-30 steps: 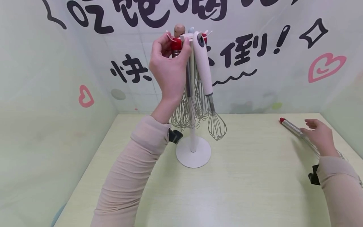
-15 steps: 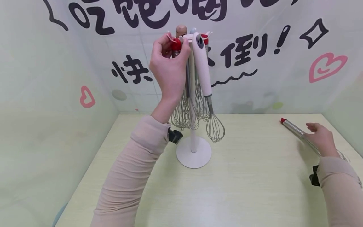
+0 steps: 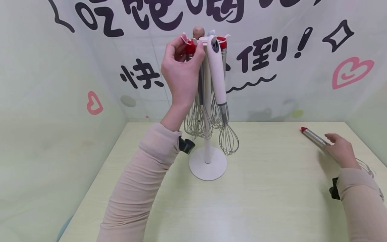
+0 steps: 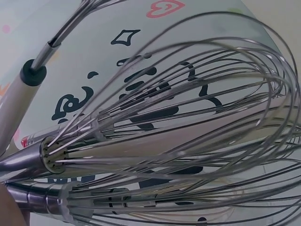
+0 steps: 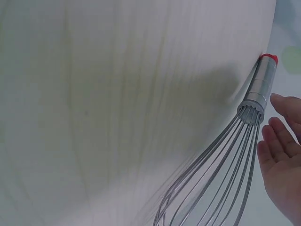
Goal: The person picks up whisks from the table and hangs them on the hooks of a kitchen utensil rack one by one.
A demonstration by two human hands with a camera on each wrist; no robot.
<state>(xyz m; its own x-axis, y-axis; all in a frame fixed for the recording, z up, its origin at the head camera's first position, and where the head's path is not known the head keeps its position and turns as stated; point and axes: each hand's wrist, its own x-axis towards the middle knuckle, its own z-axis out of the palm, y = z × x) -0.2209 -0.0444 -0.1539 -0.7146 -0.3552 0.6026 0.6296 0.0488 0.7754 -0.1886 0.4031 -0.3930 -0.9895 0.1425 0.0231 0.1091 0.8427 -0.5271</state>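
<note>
My left hand (image 3: 182,75) is raised at the top of a white rotating rack (image 3: 208,169), thumb and fingers round the red-tipped handle of a metal whisk (image 3: 190,48) hanging from a hook. Beside it hangs a white-handled whisk (image 3: 217,74). Hanging wire loops (image 4: 188,113) fill the left wrist view, with only a sliver of the hand at the lower left corner. At the right, another red-tipped metal whisk (image 3: 314,137) lies on the table. My right hand (image 3: 341,151) hovers by it, thumb and fingers apart; the right wrist view shows the fingers (image 5: 277,141) loosely bent beside the whisk.
A wooden-ended handle (image 3: 198,32) and another red-tipped whisk (image 3: 222,42) hang at the rack's back. The pale table (image 3: 257,201) ends against a printed backdrop (image 3: 272,101), with side panels left and right.
The rack's top has turned slightly, and the white-handled whisk's lower end has swung left. My right hand has come down a little beside the lying whisk. My left hand keeps its place.
</note>
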